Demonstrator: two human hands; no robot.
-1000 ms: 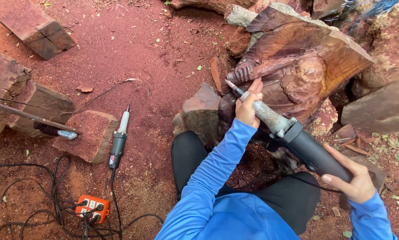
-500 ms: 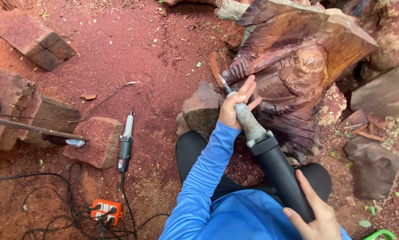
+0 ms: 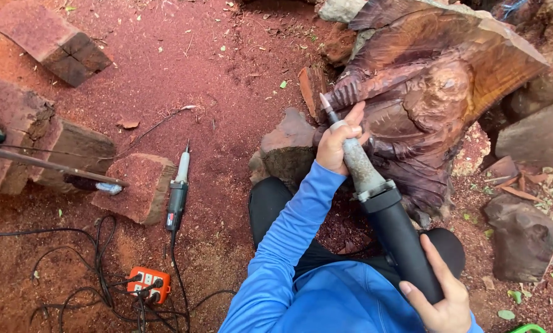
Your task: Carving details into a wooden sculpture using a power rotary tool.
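At 1 o'clock we see the wood carving [image 3: 437,105], the die grinder [image 3: 381,203] bit on its ridges. Left hand [image 3: 338,145] fingers wrap the grinder's neck, right hand [image 3: 440,296] grips the handle; a slip risks gouging the carving or nicking fingers.

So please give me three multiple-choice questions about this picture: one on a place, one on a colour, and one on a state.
1. Where does the orange power strip lie?
A. On the carving
B. On the red ground near the bottom left, among black cables
C. On a wooden block

2. What colour are the person's sleeves?
A. Blue
B. Green
C. White

3. How is the long grinder held?
A. One hand only
B. It lies on the ground
C. Left hand on the grey neck, right hand on the black rear body

Answers:
1 B, it sits on the soil amid cables.
2 A, the left sleeve is plainly blue.
3 C, both hands grip it, its tip at the wood carving.
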